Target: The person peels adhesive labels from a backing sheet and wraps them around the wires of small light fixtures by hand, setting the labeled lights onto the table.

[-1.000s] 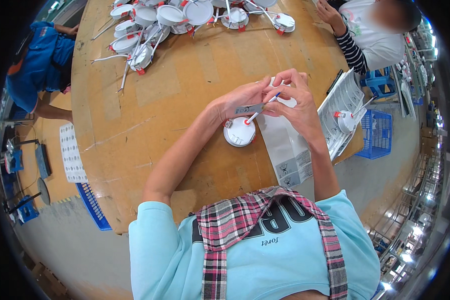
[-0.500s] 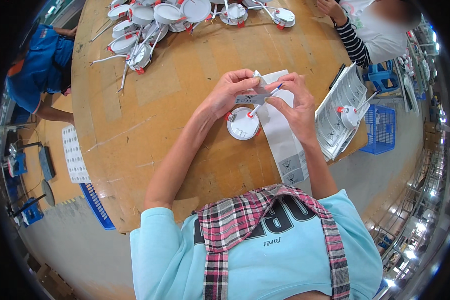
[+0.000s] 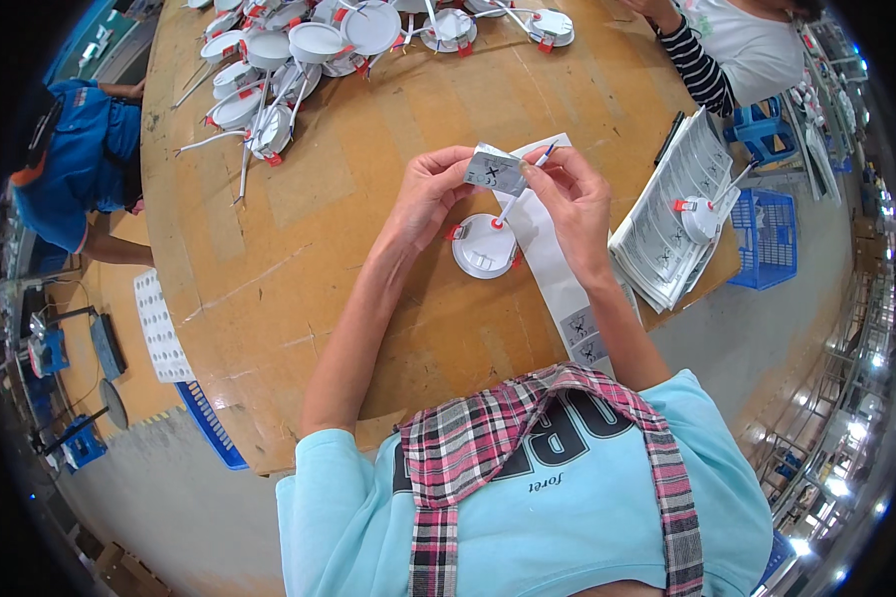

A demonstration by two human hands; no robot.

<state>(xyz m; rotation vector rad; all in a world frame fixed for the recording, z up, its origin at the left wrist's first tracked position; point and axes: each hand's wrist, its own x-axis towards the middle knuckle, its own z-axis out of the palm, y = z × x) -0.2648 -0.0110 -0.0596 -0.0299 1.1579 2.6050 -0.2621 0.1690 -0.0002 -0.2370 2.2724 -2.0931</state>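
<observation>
Between both hands is a silver-grey printed label (image 3: 493,169), tilted with its printed face showing. My left hand (image 3: 436,194) pinches its left end between thumb and fingers. At its right end, my right hand (image 3: 570,204) closes thumb and fingers on the label and the white cable (image 3: 509,209), whose blue-tipped wire sticks out above the fingers. That cable rises from a round white downlight (image 3: 483,249) with red-ended clips, lying on the table just below the hands. Whether the label wraps fully round the cable is hidden by my fingers. A pale label strip (image 3: 548,254) runs beneath my right hand and forearm.
Many white downlights (image 3: 316,42) are heaped at the far left of the wooden table (image 3: 388,338). At right, a stack of printed sheets (image 3: 667,219) carries another downlight (image 3: 700,221) beside a black pen (image 3: 670,137). Blue baskets (image 3: 764,239) stand beyond the edge. Two people are nearby.
The label has gone from a long band stretched between my hands to a shorter, tilted piece. My left fingers have shifted to its left end, and the right hand still grips the cable.
</observation>
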